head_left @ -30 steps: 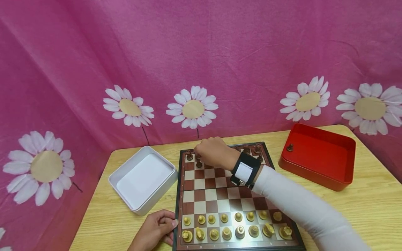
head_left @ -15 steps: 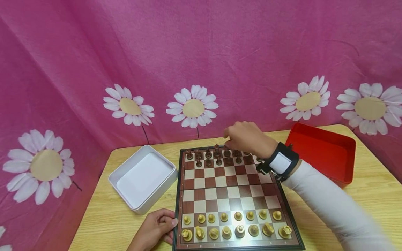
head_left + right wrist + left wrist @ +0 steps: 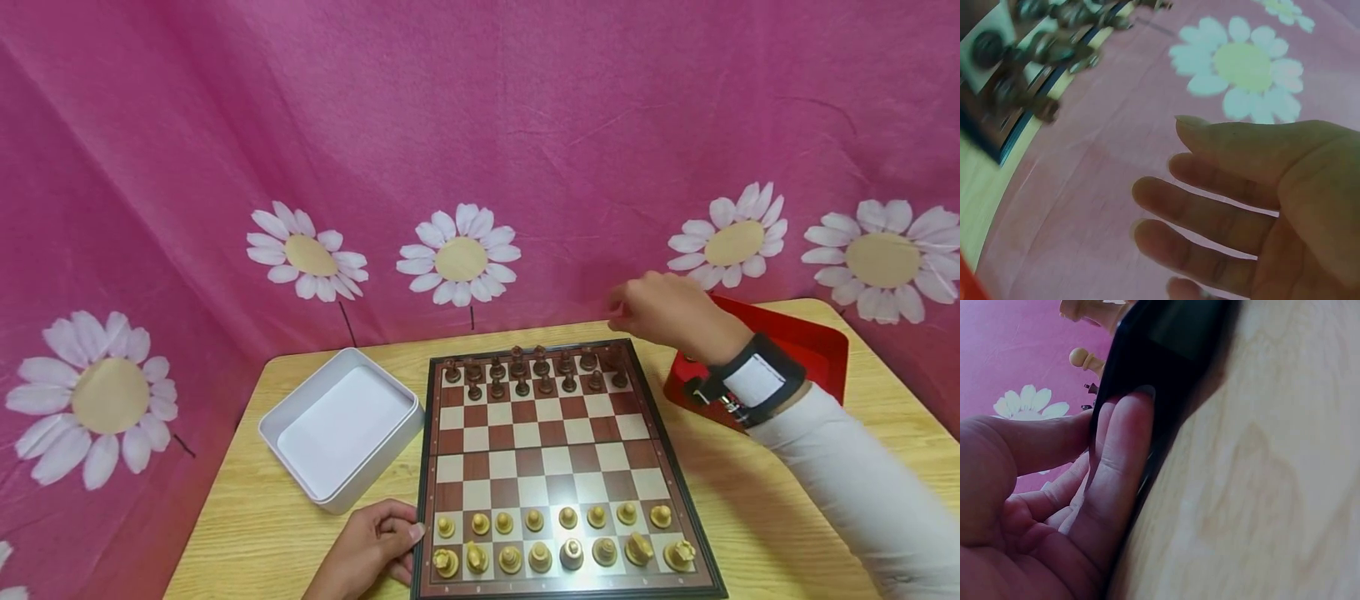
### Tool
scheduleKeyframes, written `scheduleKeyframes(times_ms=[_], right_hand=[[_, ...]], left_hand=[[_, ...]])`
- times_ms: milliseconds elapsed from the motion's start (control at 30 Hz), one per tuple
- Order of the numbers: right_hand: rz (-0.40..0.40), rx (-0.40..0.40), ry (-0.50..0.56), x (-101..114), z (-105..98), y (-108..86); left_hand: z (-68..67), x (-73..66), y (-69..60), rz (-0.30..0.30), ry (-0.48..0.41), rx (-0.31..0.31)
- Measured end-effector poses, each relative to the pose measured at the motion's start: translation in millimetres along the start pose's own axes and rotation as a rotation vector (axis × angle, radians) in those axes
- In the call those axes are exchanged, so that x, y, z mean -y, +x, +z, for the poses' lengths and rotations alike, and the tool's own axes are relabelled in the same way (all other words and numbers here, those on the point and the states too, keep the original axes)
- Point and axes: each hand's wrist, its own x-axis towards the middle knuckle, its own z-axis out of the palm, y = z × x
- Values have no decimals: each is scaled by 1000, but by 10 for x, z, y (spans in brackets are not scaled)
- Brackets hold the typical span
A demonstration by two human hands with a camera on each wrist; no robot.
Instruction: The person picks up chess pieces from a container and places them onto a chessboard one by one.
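A brown and cream chessboard (image 3: 525, 437) lies on the table, with dark chess pieces (image 3: 522, 387) along its far side and light chess pieces (image 3: 572, 556) along the near side. At the board's near left edge, my left hand (image 3: 370, 543) grips the rim; in the left wrist view the thumb is on its upper side and a finger (image 3: 1124, 444) is against its side and underside. Raised beyond the board's far right corner, my right hand (image 3: 667, 312) holds nothing. Its fingers are apart and loosely extended in the right wrist view.
To the left of the board stands a white open box (image 3: 345, 429). On the right is a red open box (image 3: 795, 325), partly hidden behind my right hand and wristband (image 3: 757, 383). A pink curtain (image 3: 570, 167) with daisies hangs behind the table.
My right hand has moved from over the far left dark pieces to the right, off the board toward the red box, uncovering the dark rows. The left hand has stayed at the rim.
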Motion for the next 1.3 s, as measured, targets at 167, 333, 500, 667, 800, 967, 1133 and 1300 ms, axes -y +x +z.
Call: scheduleKeyframes(times_ms=[167, 333, 500, 667, 800, 967, 1133, 1300], right_hand=[[30, 34, -3, -299, -9, -122], [48, 70, -11, -546, 18, -248], [65, 89, 37, -742, 77, -342], [104, 130, 64, -886, 136, -387], [137, 161, 73, -966, 194, -391], [187, 227, 104, -1056, 276, -375], [220, 270, 128, -1142, 371, -330], [207, 299, 132, -1207, 460, -292]], left_hand=[[-9, -8, 4, -7, -2, 0], [-10, -20, -7, -14, -11, -6], [-7, -24, -8, -24, -11, -16], [-3, -22, -4, -21, -12, -15], [-6, -17, 0, -22, -16, -11], [-9, -17, -7, -22, -18, -9], [1, -21, -9, -25, -26, -13], [9, -26, -8, -23, -36, -10]])
